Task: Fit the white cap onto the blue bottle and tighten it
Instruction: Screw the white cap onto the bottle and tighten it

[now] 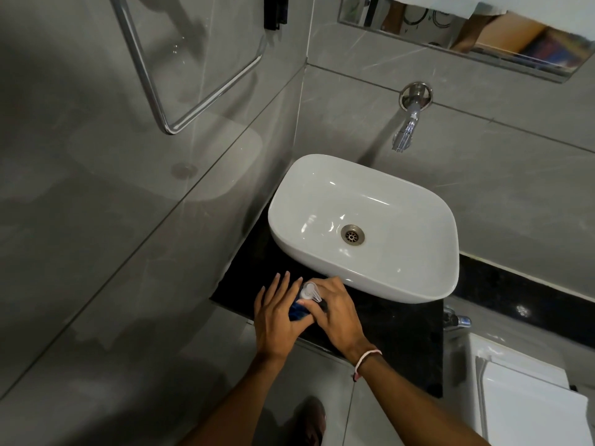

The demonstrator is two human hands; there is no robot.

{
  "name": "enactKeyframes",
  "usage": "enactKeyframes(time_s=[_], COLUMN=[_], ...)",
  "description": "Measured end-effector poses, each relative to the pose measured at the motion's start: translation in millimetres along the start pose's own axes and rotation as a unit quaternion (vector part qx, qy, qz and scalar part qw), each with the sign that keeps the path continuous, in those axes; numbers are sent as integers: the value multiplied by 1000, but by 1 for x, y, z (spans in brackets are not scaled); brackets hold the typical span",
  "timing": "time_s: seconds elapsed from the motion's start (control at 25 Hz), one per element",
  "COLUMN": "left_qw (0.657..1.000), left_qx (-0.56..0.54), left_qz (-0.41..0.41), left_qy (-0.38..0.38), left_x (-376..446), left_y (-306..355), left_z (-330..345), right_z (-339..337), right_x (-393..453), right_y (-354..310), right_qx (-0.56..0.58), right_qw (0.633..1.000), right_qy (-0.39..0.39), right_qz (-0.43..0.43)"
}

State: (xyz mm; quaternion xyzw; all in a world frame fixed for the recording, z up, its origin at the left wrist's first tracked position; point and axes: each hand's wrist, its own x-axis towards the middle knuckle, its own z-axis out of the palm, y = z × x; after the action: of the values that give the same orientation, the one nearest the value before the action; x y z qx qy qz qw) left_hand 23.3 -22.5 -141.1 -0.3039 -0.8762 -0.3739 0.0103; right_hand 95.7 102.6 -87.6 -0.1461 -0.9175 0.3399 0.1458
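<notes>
A blue bottle (297, 312) stands on the black counter (386, 333) in front of the sink, mostly hidden between my hands. Its white pump-style cap (309, 291) sits on top of the bottle. My left hand (277, 312) wraps the bottle's left side with the fingers stretched upward. From the right, my right hand (335, 312) closes its fingers and thumb around the base of the cap. Whether the cap is fully seated on the neck is hidden by my fingers.
A white basin (286, 239) with a metal drain sits just behind the hands. A chrome tap (406, 127) juts from the grey tiled wall above it. A towel rail (199, 101) hangs at left, a white appliance (528, 391) stands at lower right.
</notes>
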Motion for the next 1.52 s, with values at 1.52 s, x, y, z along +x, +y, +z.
enactKeyframes(time_s=[1.52], left_qw=[1000], left_qx=[17], left_qz=[-13], left_qy=[10], left_x=[-1], left_y=[4], left_z=[0], right_z=[-61], right_x=[22], right_y=[-33], right_qx=[-90], right_qw=[986], right_qy=[-138], right_qz=[-37])
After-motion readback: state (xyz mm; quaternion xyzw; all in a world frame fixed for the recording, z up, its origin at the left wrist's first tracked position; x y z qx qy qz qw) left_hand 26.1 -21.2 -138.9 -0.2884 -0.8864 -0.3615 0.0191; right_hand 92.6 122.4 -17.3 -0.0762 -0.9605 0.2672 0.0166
